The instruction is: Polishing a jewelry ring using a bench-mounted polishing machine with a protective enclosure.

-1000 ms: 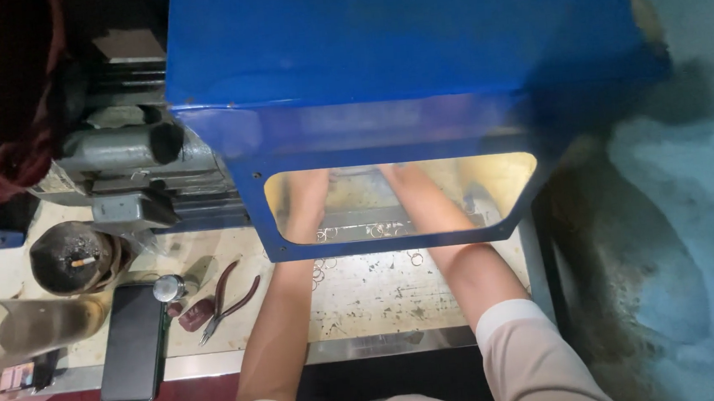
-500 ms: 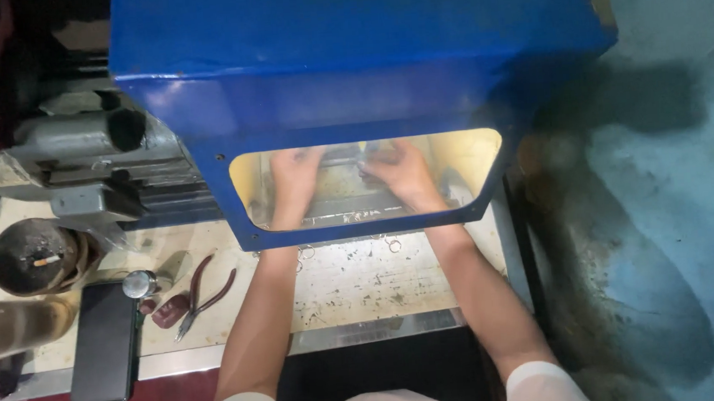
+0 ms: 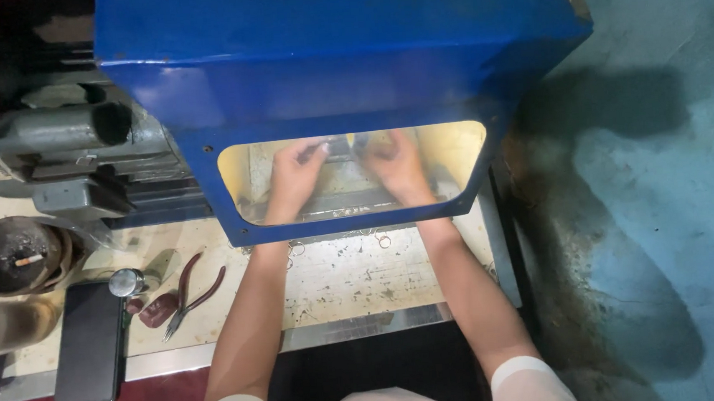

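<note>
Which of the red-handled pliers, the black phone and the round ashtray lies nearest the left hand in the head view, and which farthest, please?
From the left hand, behind the blue guard's window:
1. Red-handled pliers, nearest, on the bench down to the left.
2. Black phone, flat at the bench's front left edge, beyond the pliers.
3. Round ashtray, farthest, at the far left.

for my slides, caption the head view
Both hands work behind the blue metal guard's clear window.
</note>
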